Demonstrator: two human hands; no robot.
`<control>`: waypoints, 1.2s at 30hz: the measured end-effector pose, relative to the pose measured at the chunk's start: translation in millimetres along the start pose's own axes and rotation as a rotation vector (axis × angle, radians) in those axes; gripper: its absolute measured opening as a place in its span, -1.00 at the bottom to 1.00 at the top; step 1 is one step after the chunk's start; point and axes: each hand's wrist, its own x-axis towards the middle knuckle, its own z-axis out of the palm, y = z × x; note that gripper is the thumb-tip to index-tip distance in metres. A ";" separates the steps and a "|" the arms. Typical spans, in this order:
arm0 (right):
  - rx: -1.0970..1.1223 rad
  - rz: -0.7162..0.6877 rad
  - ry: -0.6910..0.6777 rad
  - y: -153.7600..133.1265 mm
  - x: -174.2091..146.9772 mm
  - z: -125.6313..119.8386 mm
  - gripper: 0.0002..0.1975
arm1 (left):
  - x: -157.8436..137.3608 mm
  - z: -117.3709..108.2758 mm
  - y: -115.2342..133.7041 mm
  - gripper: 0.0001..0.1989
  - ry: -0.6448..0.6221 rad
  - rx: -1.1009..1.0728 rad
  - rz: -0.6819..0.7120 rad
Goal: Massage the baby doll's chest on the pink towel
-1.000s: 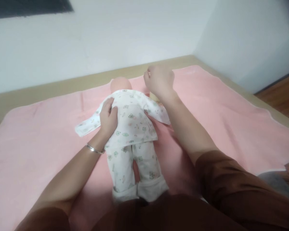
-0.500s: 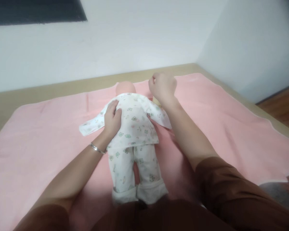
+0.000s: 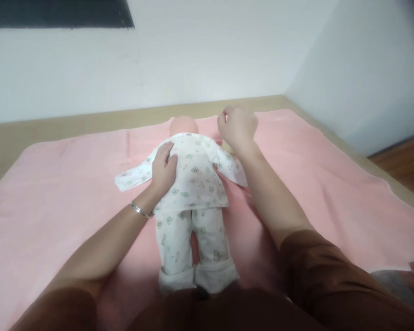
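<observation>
Left hand [image 3: 163, 168]: fingers are lying together along the side of the shirt [image 3: 195, 177], thumb standing apart; the palm side is resting on the cloth, pinching nothing that shows. Right hand [image 3: 238, 128]: fingers are folding inward toward the palm; whether they are pinching anything, cannot tell; the hand is hovering beside the doll's head [image 3: 184, 125], its wrist near the right-hand sleeve [image 3: 229, 168]; contact there, cannot tell.

A silver bracelet [image 3: 140, 209] is circling the left wrist, close to the shirt hem; a pale yellow patch [image 3: 227, 146] is showing under the right wrist, mostly hidden.

The doll [image 3: 193, 197] is lying between the forearms, head away from the wearer; the left-hand sleeve [image 3: 134, 178] is stretching outward; the trousers [image 3: 207, 234] are pointing toward the wearer, cuffs folded up; the pink cloth [image 3: 72, 197] is spreading beneath.

Handling, as judged: the left hand seems to be steadying the body, so broad, light pressure should be serving better than a fingertip grip; bracelet best staying clear of the hem, since it could be snagging; the right hand, being so near the sleeve, should be moving with a loose wrist, neither dragging the fabric nor knocking the head.
</observation>
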 end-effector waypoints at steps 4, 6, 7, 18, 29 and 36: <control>-0.006 -0.005 0.005 1.1 1.2 1.7 -0.65 | 0.4 0.5 0.1 -0.55 -0.001 0.003 0.008; -0.013 -0.001 -0.008 1.1 1.8 1.1 -0.66 | 2.1 -0.5 0.0 -0.54 -0.021 0.035 0.026; -0.017 0.001 -0.013 0.9 2.1 0.5 -0.67 | 3.4 -1.5 0.3 -0.52 -0.046 0.067 0.040; -0.034 -0.015 0.001 -0.1 4.4 -3.2 -0.66 | -3.6 1.1 34.1 -0.37 -0.225 0.416 0.086; -0.067 -0.014 0.037 3.3 4.7 0.1 -0.62 | 23.1 37.4 127.0 -0.44 -0.460 -0.797 -0.344; -0.031 0.001 0.035 7.1 4.9 -4.5 -0.50 | 57.2 65.2 154.6 -0.37 -0.436 -1.445 -0.763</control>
